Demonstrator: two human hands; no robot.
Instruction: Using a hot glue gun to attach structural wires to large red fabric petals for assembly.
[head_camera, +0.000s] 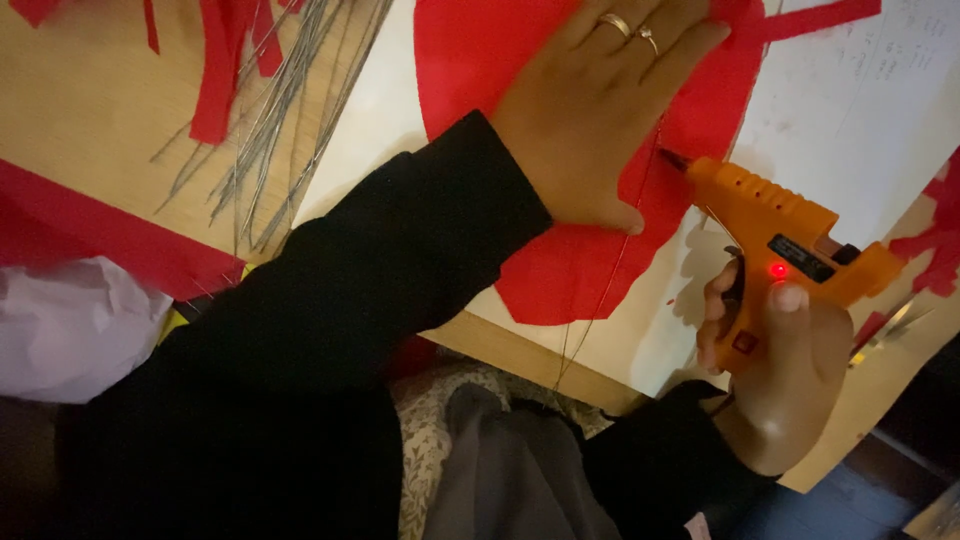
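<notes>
The glue gun (790, 250) sits in your right hand (780, 375) — fingers wrapped around the orange grip, one finger on the trigger, thumb up by a small glowing red light. Its nozzle points toward your left hand (590, 120), just beside the thumb. That left hand lies flat, fingers together, pressed on a big red paper shape (560, 270) — two rings show on the fingers. A thin wire (610, 270) runs across the red paper between your hands. The paper rests on a white sheet (860, 110) under both hands. Well beyond your left sleeve lie a bundle of thin wires (280, 120) and red paper strips (215, 80) on the wooden table (80, 110).
</notes>
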